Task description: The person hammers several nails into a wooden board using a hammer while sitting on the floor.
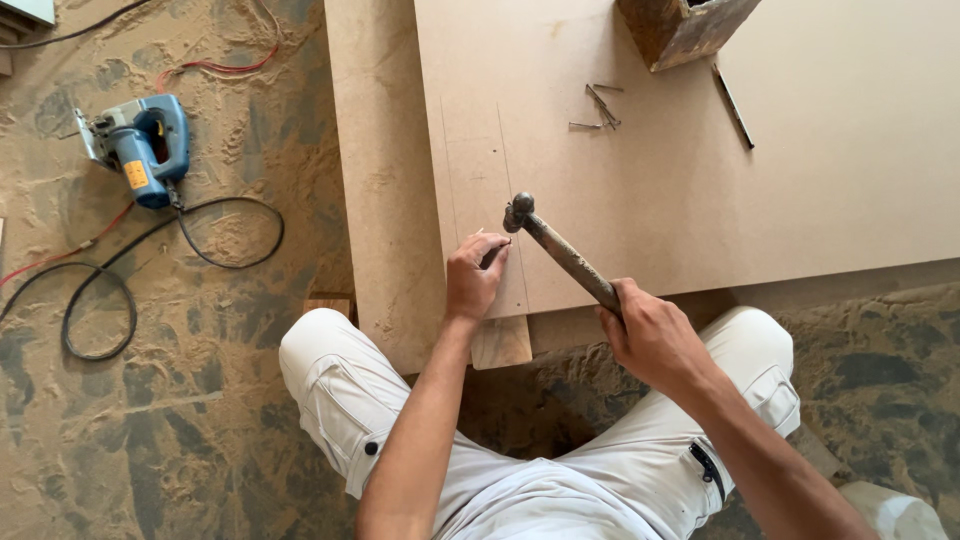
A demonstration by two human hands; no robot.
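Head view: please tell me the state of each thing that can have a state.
Right hand: closed around the hammer handle.
Hammer: tilted, head above the board.
Left hand: fingertips pinched on the board.
Loose nails: lying flat.
Jigsaw: lying on the floor, unheld.

Open board ahead, clutter at the far edge

We see bare tan fibreboard sheet (820,190) to pass over; loose steel nails (598,105), a rusty wooden box (680,30) and a dark pencil (733,106) block beyond.
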